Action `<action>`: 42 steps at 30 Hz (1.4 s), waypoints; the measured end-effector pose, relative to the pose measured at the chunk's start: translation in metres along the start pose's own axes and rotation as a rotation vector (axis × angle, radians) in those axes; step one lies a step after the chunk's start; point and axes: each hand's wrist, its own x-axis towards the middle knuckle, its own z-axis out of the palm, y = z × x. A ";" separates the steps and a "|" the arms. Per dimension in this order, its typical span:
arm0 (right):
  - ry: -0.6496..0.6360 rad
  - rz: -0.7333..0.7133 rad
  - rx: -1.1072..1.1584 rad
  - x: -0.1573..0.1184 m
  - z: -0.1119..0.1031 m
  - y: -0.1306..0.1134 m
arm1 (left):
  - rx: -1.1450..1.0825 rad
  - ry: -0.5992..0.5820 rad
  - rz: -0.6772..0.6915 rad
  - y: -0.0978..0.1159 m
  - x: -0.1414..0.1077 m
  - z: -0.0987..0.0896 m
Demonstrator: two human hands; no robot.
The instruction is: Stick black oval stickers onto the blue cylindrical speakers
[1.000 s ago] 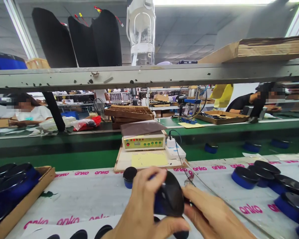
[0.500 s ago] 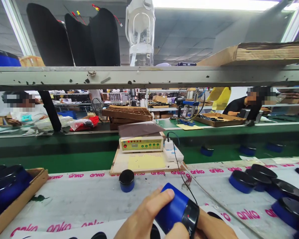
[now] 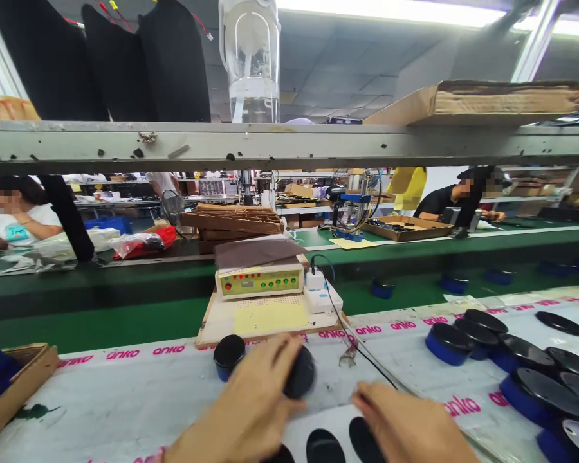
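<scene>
My left hand (image 3: 255,395) is closed around a blue cylinder with a black end. Its round black face (image 3: 301,373) turns toward the right, and the blue side is hidden by the fingers. Apart from it, my right hand (image 3: 410,421) is low over a white sheet (image 3: 299,427) bearing black oval pieces (image 3: 325,447). The right fingers are bent together beside one black oval (image 3: 364,440); blur hides whether anything is between them. Just behind my left hand stands another blue cylinder with a black top (image 3: 229,355).
Several blue-and-black cylinders (image 3: 543,395) crowd the right. A carton (image 3: 22,386) with blue parts is at left. Behind the hands are a control box (image 3: 260,283), a power strip (image 3: 323,299) with a cable, and a green conveyor (image 3: 139,321). Co-workers sit beyond it.
Both hands were on the blue cylinder; now my right hand is off it, to the right over the sheet. My left hand has moved the cylinder forward and left. The view has turned right.
</scene>
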 end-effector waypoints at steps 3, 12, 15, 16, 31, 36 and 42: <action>-0.117 0.562 -0.093 0.032 -0.013 0.068 | -0.027 -0.134 -0.278 -0.022 0.005 0.014; -0.186 1.069 -0.173 0.103 0.023 0.223 | -0.035 -0.139 -0.446 -0.042 0.008 0.030; -0.162 0.980 -0.053 0.108 0.024 0.207 | -0.372 0.009 -0.391 -0.032 0.014 0.019; -0.147 0.928 -0.002 0.109 0.021 0.194 | -0.556 0.042 -0.402 -0.025 0.018 0.015; 0.000 -0.071 0.220 0.056 -0.056 -0.047 | -1.915 0.048 -0.476 0.043 0.004 -0.027; 0.087 -0.195 0.081 0.053 -0.047 -0.060 | -1.769 0.124 -0.376 0.047 -0.006 -0.035; 0.127 -0.222 -0.105 0.052 -0.051 -0.061 | -1.470 0.263 -0.308 0.049 -0.014 -0.039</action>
